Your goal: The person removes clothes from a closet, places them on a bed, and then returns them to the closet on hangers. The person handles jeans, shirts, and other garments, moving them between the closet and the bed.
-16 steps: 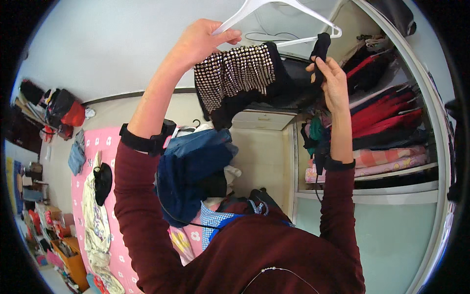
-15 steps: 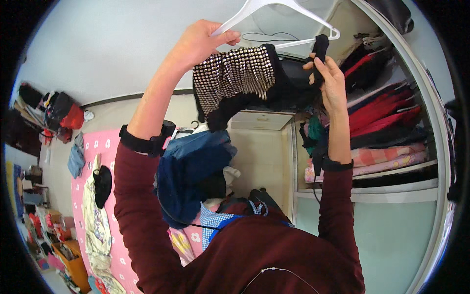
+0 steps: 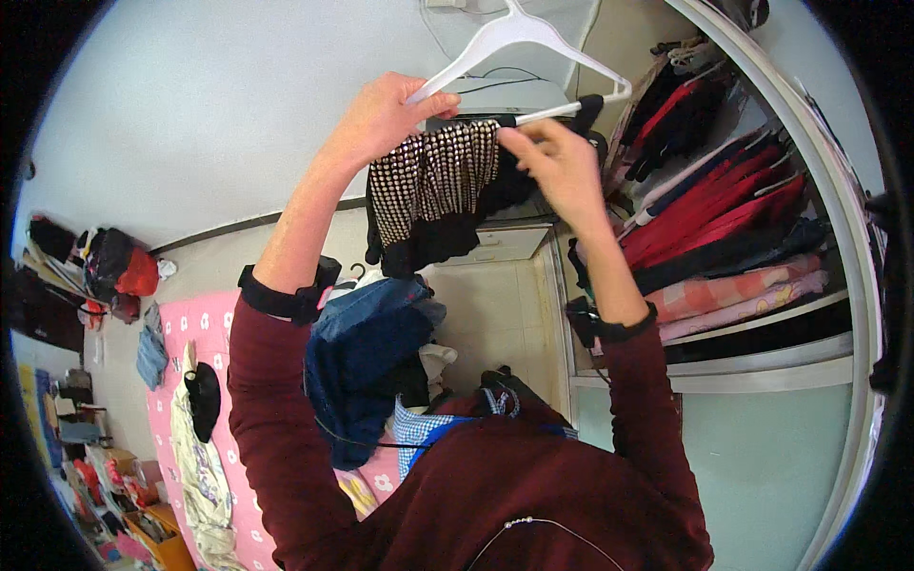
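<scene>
My left hand [image 3: 386, 112] is closed around the left corner of a white plastic hanger [image 3: 519, 31], held up in front of me. Draped over the hanger's lower bar is a black garment [image 3: 433, 181] covered in rows of shiny metal studs. My right hand [image 3: 562, 171] pinches the garment's top edge by the middle of the bar, thumb and forefinger together. A black end of the cloth [image 3: 588, 114] hangs over the bar near the hanger's right corner. My right hand hides part of the garment's right side.
At the right stands an open wardrobe with hanging red and dark clothes [image 3: 705, 219] and folded pink fabric [image 3: 733, 295]. Blue jeans [image 3: 367, 352] are heaped in front of me. On the left, a pink flowered bed [image 3: 243, 476] holds a cream garment [image 3: 198, 466] and a black cap [image 3: 202, 400].
My right hand has moved left from the black end to the studded part at the bar. Hanger and garment sit slightly lower and further left in view.
</scene>
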Available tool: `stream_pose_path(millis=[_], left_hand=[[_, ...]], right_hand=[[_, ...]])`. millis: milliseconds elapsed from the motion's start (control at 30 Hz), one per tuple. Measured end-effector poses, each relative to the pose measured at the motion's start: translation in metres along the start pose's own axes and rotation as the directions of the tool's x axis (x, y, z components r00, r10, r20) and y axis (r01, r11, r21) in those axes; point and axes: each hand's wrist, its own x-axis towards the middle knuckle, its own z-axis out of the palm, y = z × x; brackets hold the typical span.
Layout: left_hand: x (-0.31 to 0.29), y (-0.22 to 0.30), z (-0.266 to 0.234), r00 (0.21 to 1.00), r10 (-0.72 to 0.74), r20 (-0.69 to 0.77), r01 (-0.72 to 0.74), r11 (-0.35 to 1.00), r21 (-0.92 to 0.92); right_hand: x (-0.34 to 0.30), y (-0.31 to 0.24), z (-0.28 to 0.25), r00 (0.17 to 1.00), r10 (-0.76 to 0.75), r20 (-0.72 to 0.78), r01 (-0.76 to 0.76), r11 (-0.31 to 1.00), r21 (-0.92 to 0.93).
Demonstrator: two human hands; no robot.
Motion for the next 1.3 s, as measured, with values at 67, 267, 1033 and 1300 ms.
stream_pose_path(millis=[67,267,1033,1300], left_hand=[[0.014,0.009,0.003,0.999,0.02,-0.036,-0.021,0.999,-0.046],[0.042,0.006,0.011,0.985,0.1,-0.139,-0.111,0.992,-0.068],[0.137,0.061,0.215,0.989,0.033,0.146,0.044,0.868,-0.495],[0.153,0.087,0.327,0.993,0.119,-0.023,-0.12,0.934,-0.336]], right_hand=[[0.008,-0.013,-0.009,0.988,0.064,0.143,-0.047,0.992,-0.117],[0.063,0.038,-0.091,0.978,0.044,-0.202,-0.005,0.981,0.192],[0.031,0.132,-0.192,0.976,0.216,0.03,-0.212,0.906,0.366],[0.044,0.188,-0.151,0.943,0.187,-0.276,-0.117,0.96,0.253]])
